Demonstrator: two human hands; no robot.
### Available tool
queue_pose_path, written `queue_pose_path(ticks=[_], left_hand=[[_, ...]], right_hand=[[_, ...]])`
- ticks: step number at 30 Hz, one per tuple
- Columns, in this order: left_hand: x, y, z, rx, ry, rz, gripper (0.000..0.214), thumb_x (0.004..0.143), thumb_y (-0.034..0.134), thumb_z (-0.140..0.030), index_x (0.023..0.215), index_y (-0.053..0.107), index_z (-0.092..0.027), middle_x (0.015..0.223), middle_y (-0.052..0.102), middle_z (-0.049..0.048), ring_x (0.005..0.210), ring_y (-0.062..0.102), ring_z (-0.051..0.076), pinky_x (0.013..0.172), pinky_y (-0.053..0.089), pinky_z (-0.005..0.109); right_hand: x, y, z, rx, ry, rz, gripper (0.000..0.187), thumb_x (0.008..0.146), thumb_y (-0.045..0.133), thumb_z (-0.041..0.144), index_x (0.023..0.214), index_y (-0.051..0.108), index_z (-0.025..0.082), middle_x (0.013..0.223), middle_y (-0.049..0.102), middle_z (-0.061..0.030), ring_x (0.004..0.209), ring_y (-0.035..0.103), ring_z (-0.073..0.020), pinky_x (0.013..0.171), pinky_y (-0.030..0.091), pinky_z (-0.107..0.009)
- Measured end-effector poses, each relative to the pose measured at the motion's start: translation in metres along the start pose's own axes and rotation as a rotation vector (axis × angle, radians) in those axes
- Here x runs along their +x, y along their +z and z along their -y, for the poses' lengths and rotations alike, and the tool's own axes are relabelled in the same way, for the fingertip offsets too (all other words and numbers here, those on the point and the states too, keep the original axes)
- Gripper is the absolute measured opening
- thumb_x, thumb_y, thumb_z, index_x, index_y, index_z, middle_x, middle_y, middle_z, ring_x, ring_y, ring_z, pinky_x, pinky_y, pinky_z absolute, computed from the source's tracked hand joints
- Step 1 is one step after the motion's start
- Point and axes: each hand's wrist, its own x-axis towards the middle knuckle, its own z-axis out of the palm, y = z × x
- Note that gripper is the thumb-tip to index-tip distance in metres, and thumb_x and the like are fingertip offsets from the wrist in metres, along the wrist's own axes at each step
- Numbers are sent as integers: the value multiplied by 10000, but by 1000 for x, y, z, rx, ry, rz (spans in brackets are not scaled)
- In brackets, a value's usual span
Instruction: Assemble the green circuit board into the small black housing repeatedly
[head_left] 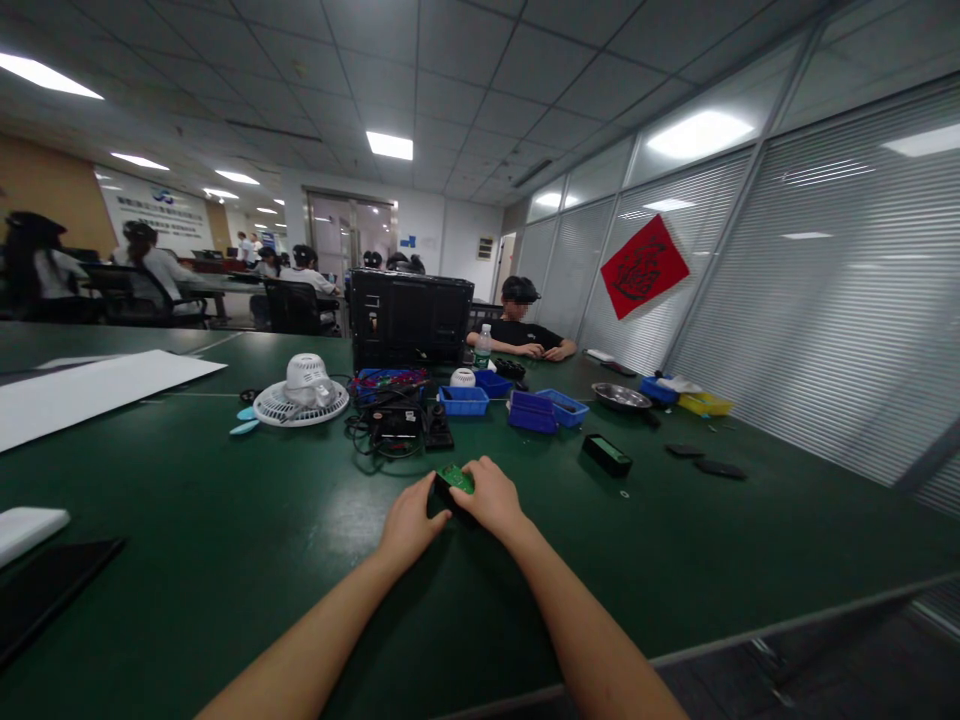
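Person's two hands grip black box on green table: left hand clasping left side, right hand clasping right, thumb by green circuit board in top. Second black box lies apart, farther right. Tangled cables, blue tray beyond. Co-worker in black shirt sits across, forearms on table.

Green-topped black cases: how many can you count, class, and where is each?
2: one green-topped black case between the left hand and right hand; another case farther away, to the right. Others may be hidden.
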Motion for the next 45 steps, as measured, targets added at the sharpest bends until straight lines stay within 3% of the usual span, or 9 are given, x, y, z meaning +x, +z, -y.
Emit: queue_pose_path(ticks=[45], left_hand=[[3, 3, 3, 41, -19, 18, 637, 691, 586, -317, 1279, 400, -160, 1267, 503, 77, 1149, 464, 195, 965, 334, 271]], right_hand=[[1, 3, -3, 51, -54, 127, 449, 726, 538, 443, 1119, 502, 229, 1021, 528, -63, 916, 519, -192, 727, 356, -266]])
